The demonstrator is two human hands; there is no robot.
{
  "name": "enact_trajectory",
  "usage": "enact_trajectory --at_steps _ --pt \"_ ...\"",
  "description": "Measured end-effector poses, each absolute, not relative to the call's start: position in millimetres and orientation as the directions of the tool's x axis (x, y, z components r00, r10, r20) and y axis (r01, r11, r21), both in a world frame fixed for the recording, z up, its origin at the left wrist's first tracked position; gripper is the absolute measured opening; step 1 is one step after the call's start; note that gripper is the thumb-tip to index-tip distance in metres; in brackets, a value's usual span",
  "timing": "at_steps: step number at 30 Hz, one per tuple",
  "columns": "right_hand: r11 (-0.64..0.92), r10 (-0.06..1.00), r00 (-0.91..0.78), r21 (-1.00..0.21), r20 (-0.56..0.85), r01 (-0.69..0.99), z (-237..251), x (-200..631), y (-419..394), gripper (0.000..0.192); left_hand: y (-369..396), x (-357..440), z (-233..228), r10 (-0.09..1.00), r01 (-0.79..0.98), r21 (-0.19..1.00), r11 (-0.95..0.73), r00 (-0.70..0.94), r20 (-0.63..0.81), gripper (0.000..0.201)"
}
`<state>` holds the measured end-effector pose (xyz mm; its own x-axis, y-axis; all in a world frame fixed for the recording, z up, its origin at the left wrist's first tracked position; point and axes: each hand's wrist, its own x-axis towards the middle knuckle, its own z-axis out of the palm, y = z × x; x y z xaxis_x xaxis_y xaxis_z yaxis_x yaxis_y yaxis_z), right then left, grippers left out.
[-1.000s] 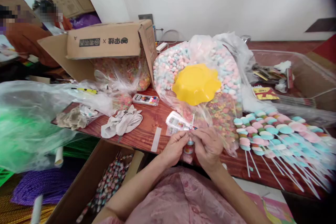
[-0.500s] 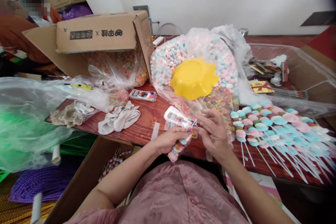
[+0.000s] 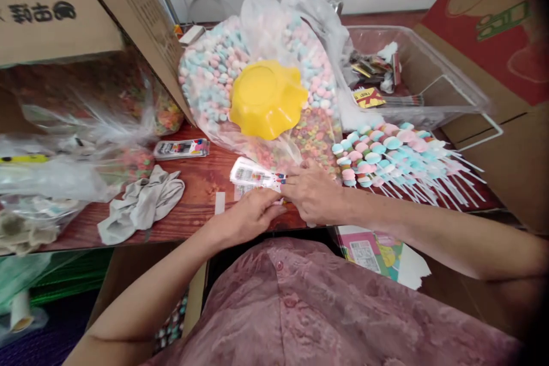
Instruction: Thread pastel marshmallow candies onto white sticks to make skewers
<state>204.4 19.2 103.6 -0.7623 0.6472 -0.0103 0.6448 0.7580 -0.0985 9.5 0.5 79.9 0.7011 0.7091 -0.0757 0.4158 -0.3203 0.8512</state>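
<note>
A fanned stack of printed clear plastic bags (image 3: 253,174) lies near the table's front edge. My left hand (image 3: 251,211) is at the stack's near side, fingers and thumb closed together; what they hold, if anything, is hidden. From the right, my right hand (image 3: 317,191) reaches in with its fingertips pinched at the printed end of the bags. Both hands nearly touch there. Beyond them, a yellow wavy-rimmed bowl (image 3: 268,100) rests upside down on a big clear bag of pastel marshmallows (image 3: 214,63) and ring-shaped gummies (image 3: 317,137).
Marshmallow skewers (image 3: 398,157) are heaped on the right, sticks toward me. Behind them stands a clear plastic bin (image 3: 463,88). On the left are grey gloves (image 3: 141,206), another bag stack (image 3: 182,149) and an open carton (image 3: 55,17) with bagged candy.
The bagged candy skewer in my left hand has gone from view. My right hand has come down against the bags, its fingers closing. The view has swung right.
</note>
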Motion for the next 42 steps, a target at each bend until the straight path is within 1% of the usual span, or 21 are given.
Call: enact_trajectory --at_steps 1,3,4,6,8,10,12,15,17,19,20,22,25,27,29,31,33,35,39,41,42 --pt "0.698 0.686 -0.718 -0.170 -0.122 0.696 105 204 22 0.015 -1 13 78 0.737 0.503 0.728 -0.465 0.676 0.004 0.026" --pt "0.584 0.711 -0.653 -0.297 -0.260 0.755 106 206 27 0.021 -1 20 71 0.761 0.619 0.511 -0.596 0.639 0.113 0.027" --pt "0.560 0.723 -0.642 -0.328 -0.255 0.761 105 209 29 0.024 0 23 67 0.771 0.647 0.465 -0.605 0.622 0.138 0.028" --pt "0.618 0.746 -0.661 -0.282 -0.087 0.734 101 215 30 0.023 5 25 62 0.801 0.636 0.538 -0.553 0.584 0.133 0.028" --pt "0.748 0.663 -0.724 -0.114 0.190 0.654 97 223 27 0.025 12 24 61 0.826 0.529 0.766 -0.364 0.564 0.004 0.025" --pt "0.844 0.484 -0.794 0.044 0.367 0.535 93 230 26 0.030 18 22 65 0.765 0.345 0.938 -0.024 0.611 -0.206 0.023" --pt "0.890 0.351 -0.834 0.125 0.425 0.438 91 235 26 0.028 21 21 70 0.654 0.188 0.934 0.302 0.672 -0.347 0.020" --pt "0.910 0.302 -0.847 0.131 0.438 0.393 91 238 27 0.023 23 19 74 0.584 0.064 0.859 0.508 0.707 -0.399 0.023" --pt "0.913 0.342 -0.840 0.064 0.422 0.404 91 237 26 0.022 21 17 74 0.542 0.061 0.839 0.541 0.738 -0.403 0.026" --pt "0.902 0.415 -0.835 -0.041 0.361 0.431 88 235 23 0.023 16 16 72 0.503 0.121 0.859 0.497 0.767 -0.398 0.029" --pt "0.883 0.464 -0.826 -0.100 0.320 0.458 84 233 21 0.024 13 16 71 0.521 0.167 0.893 0.418 0.761 -0.386 0.030" --pt "0.809 0.585 -0.774 -0.247 0.244 0.534 75 229 16 0.024 4 17 67 0.646 0.285 0.949 0.137 0.700 -0.303 0.029" --pt "0.635 0.734 -0.654 -0.528 0.184 0.564 63 230 8 0.024 -9 20 60 0.814 0.478 0.830 -0.288 0.578 -0.051 0.025" --pt "0.545 0.803 -0.557 -0.643 0.213 0.539 60 238 -1 0.019 -14 19 55 0.834 0.523 0.766 -0.373 0.551 0.029 0.027" --pt "0.487 0.865 -0.420 -0.663 0.275 0.569 60 251 -14 0.016 -17 13 53 0.859 0.494 0.814 -0.307 0.511 0.013 0.033" --pt "0.426 0.904 -0.324 -0.647 0.278 0.632 58 264 -30 0.012 -17 5 52 0.909 0.403 0.911 -0.084 0.405 -0.096 0.034" --pt "0.398 0.913 -0.357 -0.618 0.198 0.678 50 273 -46 0.011 -17 -1 52 0.910 0.263 0.943 0.204 0.305 -0.282 0.031" --pt "0.418 0.903 -0.400 -0.546 0.159 0.726 37 274 -59 0.013 -19 -2 51 0.858 0.136 0.905 0.404 0.287 -0.426 0.030" --pt "0.464 0.886 -0.413 -0.383 0.213 0.799 12 261 -65 0.025 -29 10 48 0.804 0.024 0.871 0.490 0.374 -0.463 0.033" --pt "0.472 0.881 -0.409 -0.386 0.237 0.793 8 255 -59 0.030 -34 16 45 0.792 0.007 0.863 0.506 0.392 -0.468 0.033" --pt "0.473 0.881 -0.404 -0.433 0.247 0.768 10 252 -54 0.031 -36 17 44 0.788 -0.005 0.857 0.516 0.395 -0.472 0.032"
